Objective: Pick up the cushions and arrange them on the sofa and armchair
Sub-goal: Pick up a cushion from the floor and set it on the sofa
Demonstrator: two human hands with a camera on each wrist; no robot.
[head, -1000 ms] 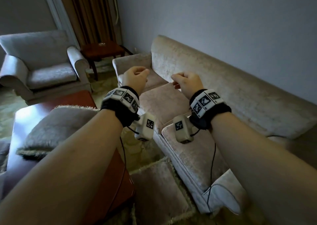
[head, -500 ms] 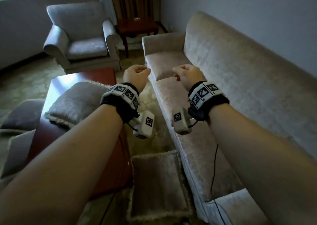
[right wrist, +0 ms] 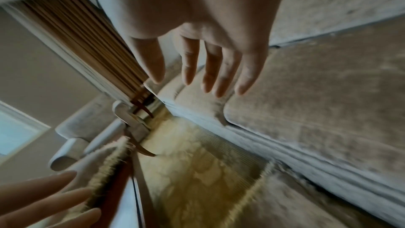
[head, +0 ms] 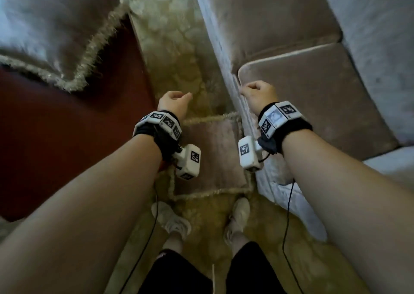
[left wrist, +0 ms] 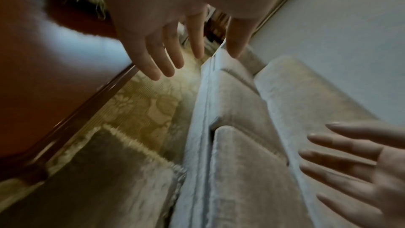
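Observation:
A grey-brown fringed cushion (head: 212, 155) lies flat on the carpet against the foot of the beige sofa (head: 313, 96). Both my hands hang above it, empty. My left hand (head: 174, 102) is over the cushion's far edge, and my right hand (head: 257, 93) is over the sofa's front edge. In the left wrist view the left hand (left wrist: 175, 49) has straight, spread fingers above the cushion (left wrist: 98, 179). The right hand (right wrist: 208, 67) is equally spread in the right wrist view. A second fringed cushion (head: 56, 25) rests on the red-brown coffee table (head: 67, 148).
The coffee table stands close on the left, leaving a narrow strip of patterned carpet (head: 174, 47) between it and the sofa. My feet (head: 174, 222) stand just behind the floor cushion. The armchair (right wrist: 87, 127) and a curtain (right wrist: 87, 41) show far off in the right wrist view.
The view has tipped down from the room to the floor. Both hands have dropped from chest height towards the floor cushion, and their curled fingers have straightened.

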